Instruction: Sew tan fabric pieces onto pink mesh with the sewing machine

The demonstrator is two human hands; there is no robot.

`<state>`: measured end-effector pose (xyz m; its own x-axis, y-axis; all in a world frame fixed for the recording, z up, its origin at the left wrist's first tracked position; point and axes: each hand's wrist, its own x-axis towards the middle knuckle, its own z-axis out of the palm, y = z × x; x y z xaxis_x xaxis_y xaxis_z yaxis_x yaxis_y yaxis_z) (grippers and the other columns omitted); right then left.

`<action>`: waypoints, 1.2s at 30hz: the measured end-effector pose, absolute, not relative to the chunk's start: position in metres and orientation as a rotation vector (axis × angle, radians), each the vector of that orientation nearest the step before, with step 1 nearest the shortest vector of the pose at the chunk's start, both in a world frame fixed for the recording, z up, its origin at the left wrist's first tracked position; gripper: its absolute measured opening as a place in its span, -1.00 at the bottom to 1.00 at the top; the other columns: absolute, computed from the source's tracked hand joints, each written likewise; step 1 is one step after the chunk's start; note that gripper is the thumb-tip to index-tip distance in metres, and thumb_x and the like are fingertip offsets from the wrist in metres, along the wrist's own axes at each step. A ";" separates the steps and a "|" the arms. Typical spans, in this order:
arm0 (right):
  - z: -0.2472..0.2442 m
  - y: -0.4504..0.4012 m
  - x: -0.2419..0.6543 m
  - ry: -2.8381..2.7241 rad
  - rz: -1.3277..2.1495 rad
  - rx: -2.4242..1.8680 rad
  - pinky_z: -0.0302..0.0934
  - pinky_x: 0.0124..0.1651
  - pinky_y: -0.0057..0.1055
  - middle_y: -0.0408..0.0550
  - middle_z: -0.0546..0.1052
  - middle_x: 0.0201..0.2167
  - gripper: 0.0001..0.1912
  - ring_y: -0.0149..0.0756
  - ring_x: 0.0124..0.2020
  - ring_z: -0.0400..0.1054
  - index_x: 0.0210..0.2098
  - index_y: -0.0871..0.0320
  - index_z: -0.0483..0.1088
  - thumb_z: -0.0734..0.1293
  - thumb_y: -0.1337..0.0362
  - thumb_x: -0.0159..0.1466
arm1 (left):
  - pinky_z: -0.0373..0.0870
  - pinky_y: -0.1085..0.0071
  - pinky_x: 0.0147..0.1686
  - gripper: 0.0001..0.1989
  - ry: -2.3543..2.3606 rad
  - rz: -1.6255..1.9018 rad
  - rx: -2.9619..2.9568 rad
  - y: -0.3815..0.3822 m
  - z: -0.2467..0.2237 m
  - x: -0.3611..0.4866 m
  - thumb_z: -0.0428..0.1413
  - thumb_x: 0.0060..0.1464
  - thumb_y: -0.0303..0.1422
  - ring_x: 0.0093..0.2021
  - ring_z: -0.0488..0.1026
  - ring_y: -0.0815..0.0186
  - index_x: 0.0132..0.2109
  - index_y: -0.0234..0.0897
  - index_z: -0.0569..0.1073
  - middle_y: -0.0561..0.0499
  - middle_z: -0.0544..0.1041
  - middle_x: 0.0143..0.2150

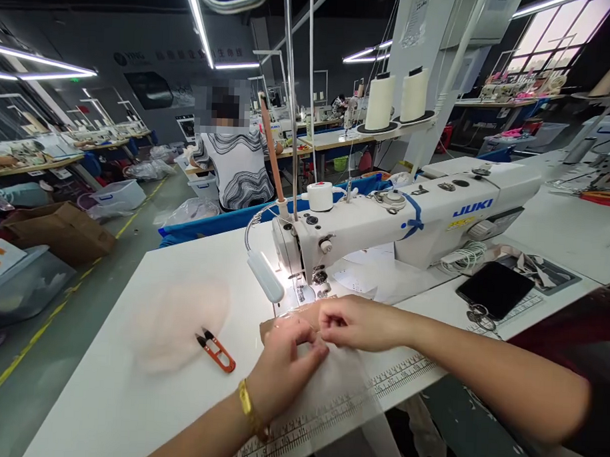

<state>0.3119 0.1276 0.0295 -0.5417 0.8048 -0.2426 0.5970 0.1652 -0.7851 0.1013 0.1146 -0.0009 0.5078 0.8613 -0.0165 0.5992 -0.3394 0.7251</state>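
In front of the needle of a white sewing machine [365, 224], my left hand [293, 361] and my right hand [354, 321] are close together over sheer fabric [347, 373]. The fingers of both are closed in a pinch on this pale, see-through cloth, which hangs over the table's front edge. A tan piece [306, 316] lies under and behind my fingers, by the presser foot; its kind is partly hidden. To the left, orange thread snips [216, 351] rest on the table, beside a thin, pale pink piece of fabric [181, 324].
A lit lamp [266, 277] hangs beside the needle. A black phone [495, 290] and keys [481, 316] lie at the right. Measuring tape marks [349, 403] run along the front edge. Thread cones [380, 103] stand behind the machine. Another person [237, 163] sits further back.
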 end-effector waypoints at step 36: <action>-0.053 0.162 0.299 -2.507 0.147 -1.161 0.09 -0.04 -0.22 -0.10 0.62 -0.04 -0.80 -0.17 -0.13 0.34 -0.22 0.14 0.48 0.24 0.47 0.41 | 0.22 0.13 -0.09 -0.77 1.315 0.661 2.881 0.141 -0.050 0.087 0.18 0.29 -0.35 -0.03 0.50 0.05 0.07 -0.21 0.52 -0.07 0.61 0.08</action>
